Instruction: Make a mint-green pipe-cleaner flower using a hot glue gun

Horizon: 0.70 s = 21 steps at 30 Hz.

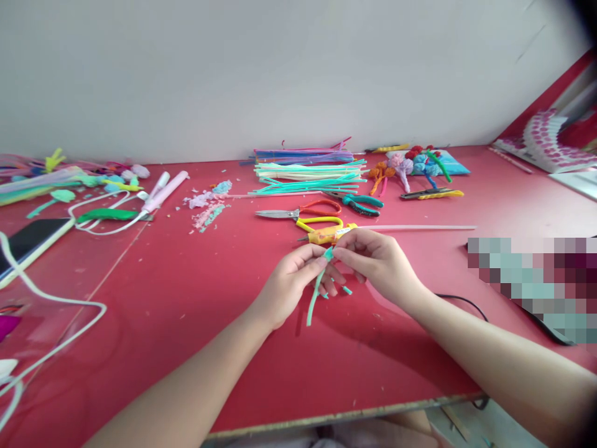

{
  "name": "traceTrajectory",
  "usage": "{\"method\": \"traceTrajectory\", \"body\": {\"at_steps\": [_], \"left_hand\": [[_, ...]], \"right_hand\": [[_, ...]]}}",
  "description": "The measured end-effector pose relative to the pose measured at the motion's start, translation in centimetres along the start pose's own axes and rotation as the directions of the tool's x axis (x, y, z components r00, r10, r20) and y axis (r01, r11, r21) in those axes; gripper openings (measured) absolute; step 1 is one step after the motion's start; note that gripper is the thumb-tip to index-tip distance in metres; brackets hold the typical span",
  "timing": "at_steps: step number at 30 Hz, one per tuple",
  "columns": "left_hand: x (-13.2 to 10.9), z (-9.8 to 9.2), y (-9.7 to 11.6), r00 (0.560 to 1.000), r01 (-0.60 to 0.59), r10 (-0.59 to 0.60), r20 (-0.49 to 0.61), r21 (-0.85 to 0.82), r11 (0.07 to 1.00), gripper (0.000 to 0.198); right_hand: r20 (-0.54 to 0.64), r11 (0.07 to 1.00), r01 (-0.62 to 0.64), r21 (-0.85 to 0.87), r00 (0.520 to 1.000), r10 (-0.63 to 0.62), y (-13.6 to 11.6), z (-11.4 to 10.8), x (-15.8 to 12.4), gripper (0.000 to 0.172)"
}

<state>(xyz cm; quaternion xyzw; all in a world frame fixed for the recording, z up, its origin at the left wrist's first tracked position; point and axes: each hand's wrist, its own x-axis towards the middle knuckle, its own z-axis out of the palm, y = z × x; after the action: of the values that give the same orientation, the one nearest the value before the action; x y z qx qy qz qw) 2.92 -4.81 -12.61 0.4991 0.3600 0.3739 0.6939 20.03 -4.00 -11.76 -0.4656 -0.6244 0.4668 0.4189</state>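
Note:
A mint-green pipe cleaner (313, 303) hangs down from my left hand (290, 281), pinched between thumb and forefinger. Its upper end forms a small flattened, leaf-like shape, and my right hand (385, 261) pinches that end from the other side. Both hands are above the red table, close together. Short green offcuts (347, 290) lie below the fingers. Just beyond the hands is a yellow glue gun (326, 234) with a long pale glue stick (429, 228) extending right. Scissors (280, 214) with red and yellow handles lie behind it, beside teal pliers (366, 205).
Bundled pipe cleaners (308, 171) lie by the wall. Fuzzy flower shapes (401, 165) and yellow-handled cutters (433, 194) are back right. Fluff clippings (209, 208), a pink corded tool (165, 191) and a phone (35, 239) are left. A white cable (60, 297) crosses the left side.

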Motion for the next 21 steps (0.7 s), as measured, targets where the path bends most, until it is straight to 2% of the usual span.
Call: {"method": "traceTrajectory", "body": {"at_steps": [5,9,21], "left_hand": [[0.06,0.02,-0.08,1.0,0.007,-0.007,-0.003,-0.006,1.0,0.016],[0.11,-0.05,-0.13,1.0,0.004,-0.004,0.0,-0.006,1.0,0.016],[0.09,-0.13,-0.02,1.0,0.019,-0.019,-0.01,0.005,1.0,0.015]], "right_hand": [[0.022,0.995,-0.006,0.103,1.0,0.003,-0.01,0.15,0.03,0.017],[0.031,0.995,-0.004,0.1,1.0,0.0,-0.1,0.2,-0.01,0.015],[-0.004,0.98,0.103,-0.172,0.994,-0.105,0.35,-0.17,-0.08,0.003]]}}
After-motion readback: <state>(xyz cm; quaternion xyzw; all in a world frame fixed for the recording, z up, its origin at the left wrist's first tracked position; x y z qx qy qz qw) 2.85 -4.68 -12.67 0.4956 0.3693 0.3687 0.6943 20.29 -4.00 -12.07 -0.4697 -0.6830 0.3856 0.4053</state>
